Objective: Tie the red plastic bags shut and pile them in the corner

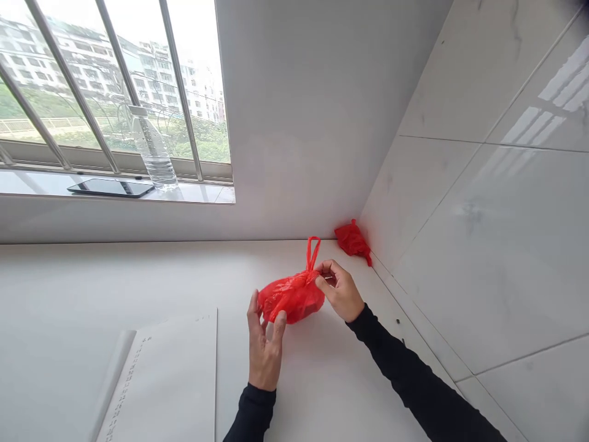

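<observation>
A red plastic bag [294, 294], bunched up with its handle loops sticking upward, rests on the white counter [92, 282]. My left hand [264, 344] grips the bag's left end with thumb and fingers. My right hand [339, 288] pinches the bag's right side near the base of the handles. Both arms wear black sleeves. A second crumpled red bag [352, 240] lies in the far corner where the counter meets the tiled wall, a short way beyond my right hand.
An open white notebook [165, 380] lies at the front left of the counter. On the window sill stand a clear plastic water bottle [154, 150] and a dark phone [110, 187]. Glossy tiled wall [483, 215] bounds the right side.
</observation>
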Tool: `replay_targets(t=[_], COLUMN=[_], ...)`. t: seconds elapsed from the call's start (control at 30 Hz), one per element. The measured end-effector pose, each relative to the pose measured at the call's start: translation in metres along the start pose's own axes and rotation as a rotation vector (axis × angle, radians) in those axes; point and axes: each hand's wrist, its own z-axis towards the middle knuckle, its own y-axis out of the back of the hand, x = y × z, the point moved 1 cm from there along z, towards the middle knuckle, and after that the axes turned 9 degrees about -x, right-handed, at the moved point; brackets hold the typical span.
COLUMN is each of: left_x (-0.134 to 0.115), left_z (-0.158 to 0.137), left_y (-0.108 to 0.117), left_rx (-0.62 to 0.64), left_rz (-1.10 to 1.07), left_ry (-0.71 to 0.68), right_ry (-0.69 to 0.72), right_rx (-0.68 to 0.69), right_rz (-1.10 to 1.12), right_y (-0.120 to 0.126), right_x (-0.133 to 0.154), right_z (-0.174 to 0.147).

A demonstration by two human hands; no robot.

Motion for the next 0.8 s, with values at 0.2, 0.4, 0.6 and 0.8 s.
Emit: replay_targets(t=[0.2, 0.4, 0.6, 0.8], left_x=[0.0, -0.011, -0.006, -0.014], left_z=[0.002, 0.0, 0.022, 0.013], left_y=[0.018, 0.016, 0.036, 0.03], left_rx=[-0.006, 0.187, -0.124, -0.039], left_rz=[0.106, 0.33, 0.411, 0.434], left_ry=[0.028, -0.312, -0.239, -0.53], right_ry=[-0.149, -0.174, -0.183, -0.12], right_rx=[0.113, 0.079, -0.255, -0.237], right_rz=[0.133, 0.098, 0.04, -0.117], right_y=[-0.004, -0.002, 0.023, 0.026], right_x=[-0.016, -0.031, -0.04, -0.041], right_z=[-0.047, -0.072, -0.071, -0.073])
